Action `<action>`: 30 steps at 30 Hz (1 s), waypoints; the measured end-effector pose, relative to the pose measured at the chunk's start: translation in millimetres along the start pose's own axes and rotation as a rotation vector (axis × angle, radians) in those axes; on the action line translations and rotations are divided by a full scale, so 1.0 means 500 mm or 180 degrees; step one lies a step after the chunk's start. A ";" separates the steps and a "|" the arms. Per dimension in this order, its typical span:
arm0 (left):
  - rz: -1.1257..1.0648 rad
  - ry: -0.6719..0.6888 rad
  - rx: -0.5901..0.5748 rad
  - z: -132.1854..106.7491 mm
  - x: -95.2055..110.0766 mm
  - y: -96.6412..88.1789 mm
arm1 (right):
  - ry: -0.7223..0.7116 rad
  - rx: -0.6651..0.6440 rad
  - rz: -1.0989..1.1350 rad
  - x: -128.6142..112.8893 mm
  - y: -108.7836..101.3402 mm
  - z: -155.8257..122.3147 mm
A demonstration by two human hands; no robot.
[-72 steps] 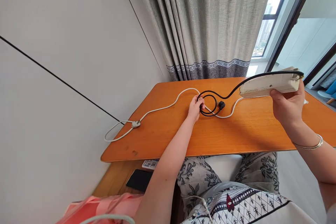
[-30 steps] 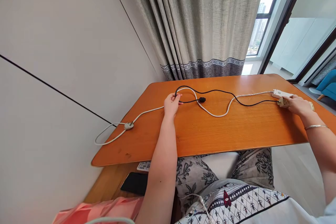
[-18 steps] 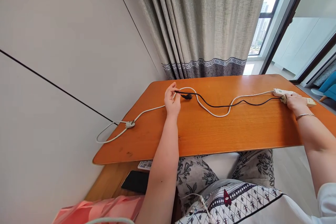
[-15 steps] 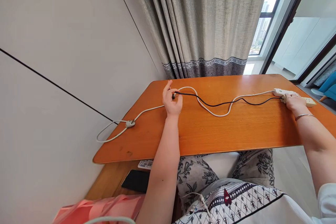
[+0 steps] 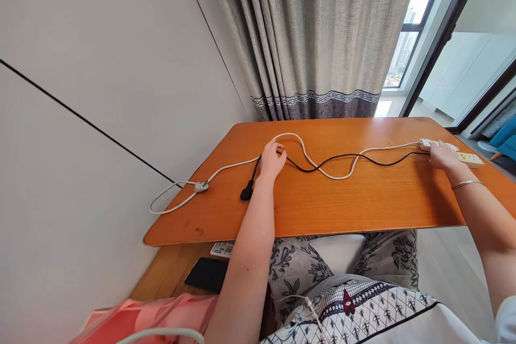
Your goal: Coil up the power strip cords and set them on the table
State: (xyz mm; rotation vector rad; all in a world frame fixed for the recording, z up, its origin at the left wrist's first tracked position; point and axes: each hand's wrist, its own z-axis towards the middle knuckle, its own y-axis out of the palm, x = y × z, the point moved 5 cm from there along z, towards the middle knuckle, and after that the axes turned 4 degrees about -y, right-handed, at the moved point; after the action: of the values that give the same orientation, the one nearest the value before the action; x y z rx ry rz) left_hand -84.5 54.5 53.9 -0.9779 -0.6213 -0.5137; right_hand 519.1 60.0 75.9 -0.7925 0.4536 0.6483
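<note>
A grey curtain (image 5: 318, 37) hangs behind an orange wooden bench (image 5: 363, 199) set against a pale wall (image 5: 100, 64), with a bright window (image 5: 403, 54) to the right of the cloth.

The left grip (image 5: 273, 160) lies knuckles-up on the bench, fingers curled down over a black cable (image 5: 342, 156). The cable goes in under those fingers, but whether it is pinched or only pressed flat cannot be told from this angle. Its black plug (image 5: 246, 192) lies on the wood just to the left of this grip and nearer the person. On the other side, the cable snakes off to the right across the bench toward the right grip (image 5: 442, 156).

The right grip is unclenched, palm down and fingers stretched forward, resting on the end of a yellowish power strip (image 5: 470, 159) that sticks out to its right. A white power strip (image 5: 437, 144) lies touching its fingertips on the far side. A bracelet (image 5: 467, 184) sits on the wrist behind it.

A white cable (image 5: 338, 177) leaves the white strip, crosses the black cable between the two grips, arcs just beyond the left grip and runs on to an inline switch (image 5: 200, 186) well to its left, at the bench's edge.
</note>
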 end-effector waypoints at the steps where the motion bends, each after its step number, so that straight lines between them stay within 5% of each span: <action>1: 0.0044 -0.0049 -0.0068 -0.001 -0.005 0.006 | -0.0011 -0.0196 -0.0123 -0.012 0.021 0.004; 4: 0.0219 -0.0040 -0.0218 -0.009 -0.004 0.024 | -0.0222 -0.1201 -0.0821 -0.079 0.107 0.001; 9: 0.0687 0.0236 -0.0274 -0.025 0.014 0.040 | -0.0887 -0.2591 -0.1387 -0.258 0.252 -0.055; 12: 0.0676 0.0274 -0.0329 -0.029 0.015 0.046 | -0.1177 -0.3017 -0.1440 -0.345 0.315 -0.094; 16: 0.0192 0.0464 -0.0654 -0.044 0.030 0.070 | -0.1469 -0.3363 -0.1622 -0.402 0.378 -0.120; 23: 0.0541 0.1608 -0.1679 -0.112 0.114 0.133 | -0.1495 -0.3593 -0.1611 -0.416 0.425 -0.134; 30: 0.0204 0.1673 -0.2044 -0.129 0.128 0.153 | -0.1129 -0.3481 -0.0778 -0.454 0.381 -0.122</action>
State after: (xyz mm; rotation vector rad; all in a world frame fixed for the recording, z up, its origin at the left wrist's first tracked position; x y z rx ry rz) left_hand 27.2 26.0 25.8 -1.3873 0.0656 -0.9029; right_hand 217.9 32.2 76.8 -1.6888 -0.3844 0.7755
